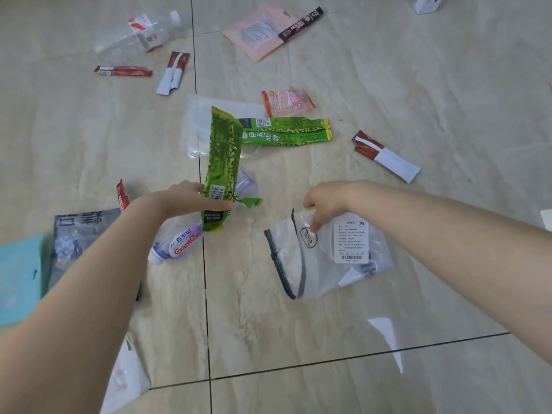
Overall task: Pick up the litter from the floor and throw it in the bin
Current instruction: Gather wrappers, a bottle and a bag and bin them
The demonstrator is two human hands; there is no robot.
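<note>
While the left hand (191, 198) grips a green wrapper (222, 162), the right hand (325, 204) pinches the clear zip bag (322, 264) and should bunch it tight before binning.

On the glossy, smooth beige marble-look tiled floor (388, 85), a shiny, crinkled green foil snack wrapper (222, 150) rises beside a frosted translucent plastic zip bag (322, 264) bearing a matt white paper label (352, 240).
</note>
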